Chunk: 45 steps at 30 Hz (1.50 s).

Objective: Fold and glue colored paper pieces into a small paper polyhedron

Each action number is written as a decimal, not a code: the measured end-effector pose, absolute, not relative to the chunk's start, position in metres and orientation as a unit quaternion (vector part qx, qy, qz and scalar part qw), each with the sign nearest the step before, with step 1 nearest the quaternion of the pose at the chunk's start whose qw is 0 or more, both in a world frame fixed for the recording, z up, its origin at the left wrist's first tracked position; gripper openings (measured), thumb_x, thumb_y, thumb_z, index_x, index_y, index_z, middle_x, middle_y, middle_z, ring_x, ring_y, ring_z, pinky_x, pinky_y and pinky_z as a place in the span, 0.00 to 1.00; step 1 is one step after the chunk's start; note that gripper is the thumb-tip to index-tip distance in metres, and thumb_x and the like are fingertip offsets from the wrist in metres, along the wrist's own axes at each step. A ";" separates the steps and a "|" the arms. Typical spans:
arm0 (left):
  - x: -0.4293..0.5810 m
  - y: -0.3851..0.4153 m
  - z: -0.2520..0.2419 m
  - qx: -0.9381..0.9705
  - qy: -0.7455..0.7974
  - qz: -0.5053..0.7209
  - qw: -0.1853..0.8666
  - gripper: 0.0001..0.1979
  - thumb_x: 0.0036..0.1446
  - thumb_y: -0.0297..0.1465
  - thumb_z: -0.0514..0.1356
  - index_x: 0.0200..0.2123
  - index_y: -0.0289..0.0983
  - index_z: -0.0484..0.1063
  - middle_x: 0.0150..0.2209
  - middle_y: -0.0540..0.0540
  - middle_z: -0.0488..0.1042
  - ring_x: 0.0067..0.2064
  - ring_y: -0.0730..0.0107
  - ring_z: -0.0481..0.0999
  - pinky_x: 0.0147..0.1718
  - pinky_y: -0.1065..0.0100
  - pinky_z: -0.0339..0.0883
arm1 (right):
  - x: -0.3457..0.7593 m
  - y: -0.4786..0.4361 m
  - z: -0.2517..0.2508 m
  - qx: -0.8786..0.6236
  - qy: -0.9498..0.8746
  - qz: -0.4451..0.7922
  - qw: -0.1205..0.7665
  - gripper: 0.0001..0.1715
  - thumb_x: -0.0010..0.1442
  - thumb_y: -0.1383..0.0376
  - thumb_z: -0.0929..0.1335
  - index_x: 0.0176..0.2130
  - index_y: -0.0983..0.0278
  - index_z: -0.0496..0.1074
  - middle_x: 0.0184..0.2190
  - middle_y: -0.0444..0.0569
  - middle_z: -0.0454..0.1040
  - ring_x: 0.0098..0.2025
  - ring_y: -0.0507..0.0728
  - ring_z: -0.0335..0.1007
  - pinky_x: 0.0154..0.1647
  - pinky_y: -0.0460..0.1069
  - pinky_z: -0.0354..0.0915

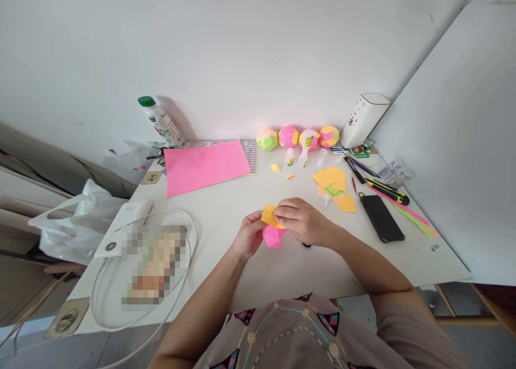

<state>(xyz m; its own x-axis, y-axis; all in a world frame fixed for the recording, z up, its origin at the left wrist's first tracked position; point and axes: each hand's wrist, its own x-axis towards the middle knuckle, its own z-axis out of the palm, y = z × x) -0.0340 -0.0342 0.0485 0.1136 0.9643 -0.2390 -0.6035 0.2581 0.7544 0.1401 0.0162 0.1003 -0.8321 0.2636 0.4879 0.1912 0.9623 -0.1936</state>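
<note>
Just above the middle of the table, my left hand (249, 234) is closed on a folded pink paper piece (273, 237). My right hand (300, 220) pinches an orange paper piece (268, 214) against the top of the pink one. Fingers cover where the two papers meet, so I cannot tell whether they are joined. Beyond my hands lie a small yellow paper square (274, 168) and a small folded orange scrap (291, 177). To the right of my right hand is a pile of orange paper pieces (330, 178), with green and peach ones among them.
Several coloured paper balls (288, 136) line the wall, with glue bottles (290, 157) before them. Pink paper sheet (205, 167) lies at the back left. At right are a black phone (381, 218) and a utility knife (389, 191). A white cable (193, 245) loops at left.
</note>
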 end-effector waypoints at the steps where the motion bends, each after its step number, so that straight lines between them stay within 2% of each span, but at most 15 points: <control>1: -0.034 -0.034 0.048 0.248 0.367 0.557 0.702 0.08 0.40 0.31 0.69 0.26 0.33 0.77 0.23 0.48 0.74 0.24 0.75 0.67 0.26 0.71 0.57 | 0.139 0.016 0.099 -0.123 -0.956 0.063 0.258 0.17 0.64 0.77 0.57 0.39 0.66 0.71 0.39 0.52 0.75 0.46 0.58 0.65 0.43 0.54 0.66; 5: -0.034 -0.033 0.047 0.253 0.375 0.555 0.698 0.07 0.41 0.30 0.68 0.26 0.33 0.77 0.22 0.48 0.74 0.24 0.74 0.68 0.26 0.71 0.58 | 0.137 0.015 0.095 -0.130 -0.962 0.043 0.237 0.17 0.63 0.78 0.57 0.36 0.65 0.71 0.37 0.51 0.75 0.46 0.57 0.64 0.44 0.53 0.64; 9: -0.034 -0.034 0.048 0.257 0.376 0.552 0.698 0.08 0.39 0.30 0.68 0.25 0.33 0.77 0.21 0.49 0.73 0.24 0.75 0.67 0.26 0.71 0.58 | 0.140 0.017 0.096 -0.126 -0.963 0.059 0.231 0.16 0.62 0.78 0.58 0.37 0.65 0.71 0.39 0.51 0.75 0.48 0.57 0.64 0.45 0.54 0.64; 19: -0.031 -0.033 0.049 0.253 0.379 0.516 0.725 0.09 0.41 0.32 0.69 0.26 0.32 0.77 0.23 0.48 0.72 0.27 0.73 0.68 0.30 0.70 0.59 | 0.145 0.025 0.104 -0.137 -0.917 0.239 0.287 0.11 0.62 0.70 0.63 0.38 0.64 0.75 0.36 0.52 0.77 0.42 0.57 0.69 0.45 0.55 0.69; 27: -0.033 -0.034 0.047 0.261 0.359 0.498 0.745 0.09 0.44 0.33 0.68 0.27 0.32 0.77 0.24 0.48 0.72 0.27 0.73 0.67 0.30 0.69 0.58 | 0.149 0.023 0.105 -0.233 -0.849 0.386 0.277 0.11 0.60 0.69 0.65 0.36 0.62 0.78 0.39 0.50 0.77 0.46 0.57 0.71 0.46 0.53 0.69; 30: -0.033 -0.035 0.044 0.266 0.353 0.497 0.747 0.09 0.46 0.34 0.68 0.27 0.32 0.76 0.25 0.48 0.72 0.27 0.73 0.67 0.30 0.69 0.58 | 0.149 0.023 0.110 -0.280 -0.813 0.435 0.268 0.11 0.59 0.68 0.65 0.33 0.63 0.78 0.39 0.50 0.77 0.44 0.56 0.72 0.44 0.51 0.69; 34: -0.034 -0.036 0.043 0.283 0.354 0.490 0.744 0.10 0.47 0.35 0.67 0.24 0.33 0.75 0.23 0.48 0.71 0.26 0.74 0.66 0.29 0.69 0.57 | 0.149 0.022 0.116 -0.332 -0.767 0.482 0.262 0.11 0.60 0.66 0.64 0.31 0.65 0.76 0.38 0.49 0.76 0.36 0.53 0.71 0.34 0.48 0.67; 37: -0.034 -0.036 0.045 0.282 0.351 0.493 0.744 0.11 0.47 0.35 0.67 0.23 0.34 0.74 0.23 0.48 0.71 0.25 0.74 0.66 0.29 0.69 0.57 | 0.149 0.022 0.118 -0.338 -0.753 0.498 0.266 0.12 0.60 0.66 0.64 0.30 0.65 0.76 0.38 0.49 0.75 0.34 0.52 0.70 0.31 0.47 0.65; 45: -0.034 -0.036 0.047 0.266 0.348 0.509 0.741 0.11 0.45 0.35 0.68 0.24 0.34 0.75 0.24 0.48 0.71 0.26 0.74 0.66 0.29 0.70 0.57 | 0.144 0.017 0.115 -0.264 -0.816 0.413 0.307 0.11 0.58 0.72 0.63 0.31 0.66 0.75 0.37 0.52 0.76 0.39 0.55 0.73 0.39 0.50 0.70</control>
